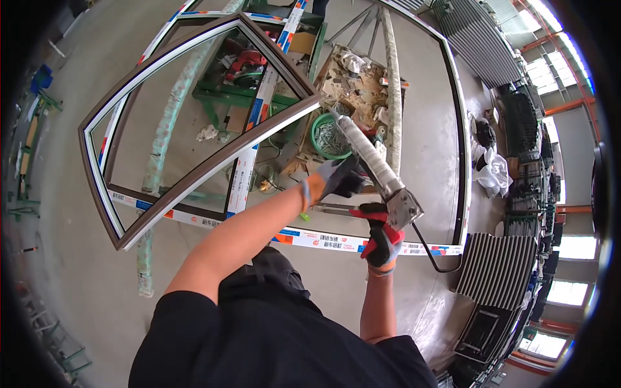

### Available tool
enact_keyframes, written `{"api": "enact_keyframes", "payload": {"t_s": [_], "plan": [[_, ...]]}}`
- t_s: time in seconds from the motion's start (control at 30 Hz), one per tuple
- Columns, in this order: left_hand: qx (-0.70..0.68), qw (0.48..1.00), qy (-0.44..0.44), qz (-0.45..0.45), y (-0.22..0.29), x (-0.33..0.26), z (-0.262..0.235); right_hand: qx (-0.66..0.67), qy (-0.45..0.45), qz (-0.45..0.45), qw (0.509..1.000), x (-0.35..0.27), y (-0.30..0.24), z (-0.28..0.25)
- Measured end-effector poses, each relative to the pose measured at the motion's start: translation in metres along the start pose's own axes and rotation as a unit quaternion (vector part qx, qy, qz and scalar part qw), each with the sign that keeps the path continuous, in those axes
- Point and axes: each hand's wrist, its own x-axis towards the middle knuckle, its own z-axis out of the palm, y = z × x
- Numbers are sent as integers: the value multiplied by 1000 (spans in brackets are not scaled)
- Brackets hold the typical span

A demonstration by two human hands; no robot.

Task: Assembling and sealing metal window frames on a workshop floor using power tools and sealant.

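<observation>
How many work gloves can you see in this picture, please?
2. The left hand's glove is at the barrel of the caulking gun; the right hand's glove is around its handle. Others may be hidden.

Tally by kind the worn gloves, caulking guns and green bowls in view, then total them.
Gloves: 2
Caulking gun: 1
Green bowl: 1
Total: 4

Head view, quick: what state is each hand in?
Left hand: at the barrel of the sealant gun, partly hidden; open or closed, cannot tell.
Right hand: closed, holding the sealant gun at its rear end.
</observation>
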Motion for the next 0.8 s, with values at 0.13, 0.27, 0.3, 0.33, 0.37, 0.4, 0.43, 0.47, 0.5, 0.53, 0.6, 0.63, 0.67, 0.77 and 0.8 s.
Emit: {"api": "enact_keyframes", "payload": {"t_s": [0.13,0.27,0.3,0.33,0.37,0.4,0.43,0.47,0.5,0.53,0.6,0.63,0.67,0.77,0.8], "plan": [[302,919,193,162,-49,-56,-45,-149,-28,-75,986,34,-11,9],[614,649,392,222,-86,-139,-89,-65,-38,-59,995,53,-23,18],[640,605,408,240,-93,-154,-98,-58,-44,-67,995,58,-22,20],[639,605,410,239,-98,-167,-103,-53,-49,-74,995,62,-23,22],[645,598,417,228,-101,-179,-107,-70,-62,-67,993,65,-26,22],[651,591,424,218,-105,-189,-110,-69,-66,-68,993,68,-24,21],[649,590,428,218,-108,-197,-112,-86,-82,-82,989,71,-19,18],[654,590,421,216,-112,-205,-113,-103,-98,-97,985,72,-18,19],[659,589,415,215,-116,-211,-113,-103,-101,-97,985,73,-18,20],[658,589,417,216,-122,-215,-114,-109,-94,-93,985,73,-20,21],[637,610,435,181,-130,-223,-115,-113,-89,-90,985,72,-21,25],[623,621,438,186,-133,-226,-116,-82,-86,-81,990,72,-20,27],[623,621,438,187,-136,-230,-117,-50,-82,-71,993,72,-20,29],[596,627,467,184,-143,-244,-118,-69,-78,-64,992,71,-22,30],[596,626,468,185,-147,-249,-120,-68,-79,-66,992,71,-23,31]]}}
